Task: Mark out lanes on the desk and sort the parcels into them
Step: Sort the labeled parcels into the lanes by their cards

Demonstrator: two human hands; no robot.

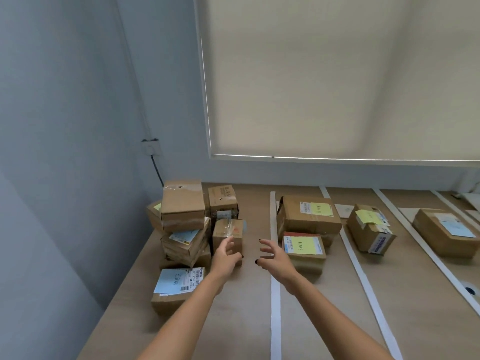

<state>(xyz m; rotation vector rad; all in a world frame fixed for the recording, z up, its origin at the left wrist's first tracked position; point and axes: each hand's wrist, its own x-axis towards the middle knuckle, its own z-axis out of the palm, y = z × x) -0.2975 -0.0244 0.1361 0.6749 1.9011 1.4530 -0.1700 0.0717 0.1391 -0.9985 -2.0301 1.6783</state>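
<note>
White tape strips (274, 294) divide the wooden desk (233, 320) into lanes. A heap of unsorted cardboard parcels (183, 203) stands at the back left. A small upright parcel (228, 233) sits at the heap's right edge. My left hand (226, 255) touches its front with fingers spread. My right hand (272, 255) hovers open just to its right, holding nothing. In the lane right of the first strip sit two parcels with yellow notes (307, 216) (304, 248). Another yellow-note parcel (370, 229) occupies the lane beyond, and a blue-note parcel (445, 231) lies further right.
A parcel with a blue note and barcode label (178, 284) lies at the front left near the desk edge. A tape roll (470, 291) rests at the right edge. A wall runs along the left, and a lowered window blind hangs behind the desk.
</note>
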